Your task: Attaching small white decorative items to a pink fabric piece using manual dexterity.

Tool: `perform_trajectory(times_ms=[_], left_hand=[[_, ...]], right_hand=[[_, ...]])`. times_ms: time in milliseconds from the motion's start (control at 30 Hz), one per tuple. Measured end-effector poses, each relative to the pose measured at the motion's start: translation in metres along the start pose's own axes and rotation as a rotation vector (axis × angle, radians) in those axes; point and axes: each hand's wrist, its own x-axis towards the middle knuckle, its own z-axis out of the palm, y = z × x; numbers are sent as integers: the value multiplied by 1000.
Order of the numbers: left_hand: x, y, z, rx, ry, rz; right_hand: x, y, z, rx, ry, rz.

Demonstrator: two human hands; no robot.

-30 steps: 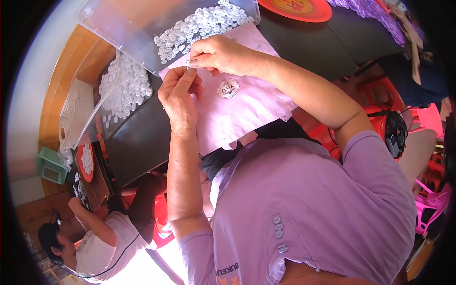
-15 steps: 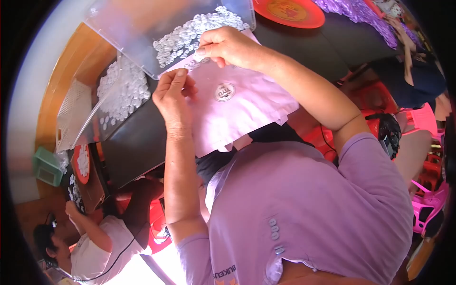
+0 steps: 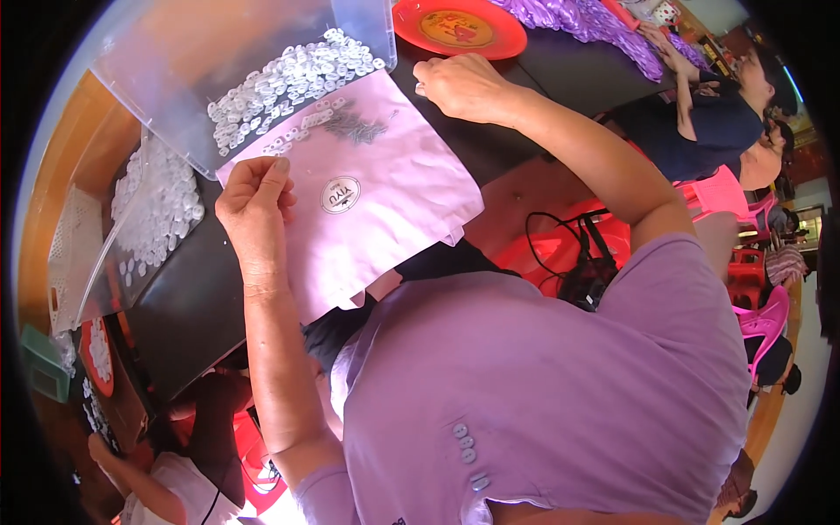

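My left hand (image 3: pixel 254 194) is at the left edge of a pink cloth (image 3: pixel 394 206) with a round white label. Its thumb presses against the curled fingers; anything between them is too small to make out. Out past the cloth's right corner, my right hand (image 3: pixel 464 87) hovers near a red plate (image 3: pixel 507 42), fingers pinched, their contents unclear. On the cloth lies a heap of thin dark metal pins (image 3: pixel 357 128), beside a few small white plastic pieces (image 3: pixel 302 127). Many more white pieces (image 3: pixel 289 83) fill the near side of a clear plastic bin (image 3: pixel 157 96).
Left of the bin, a clear container (image 3: pixel 157 210) holds white pieces. A white perforated basket (image 3: pixel 70 254) and a green box (image 3: pixel 44 363) stand farther left. Shiny purple strips (image 3: pixel 604 39) lie at the far right. Other people sit on both sides, one in dark clothing (image 3: pixel 674 122).
My right hand has gone from over the cloth by the bin to beside the red plate, uncovering the pins. The whole view has shifted; my left hand stays at the cloth's edge.
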Motion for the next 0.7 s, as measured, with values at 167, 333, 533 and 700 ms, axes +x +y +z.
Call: perform_trajectory(times_ms=[167,333,533,700], left_hand=[[-2,2,3,26,-7,-24],[-1,-1,3,21,-20,-23],[-2,1,3,63,-13,-20],[-2,-1,3,56,-37,-24]], right_hand=[[2,10,3,14,-62,0],[5,11,7,12,-87,-31],[8,2,1,-32,-133,-53],[13,-2,-3,-25,-188,-55]])
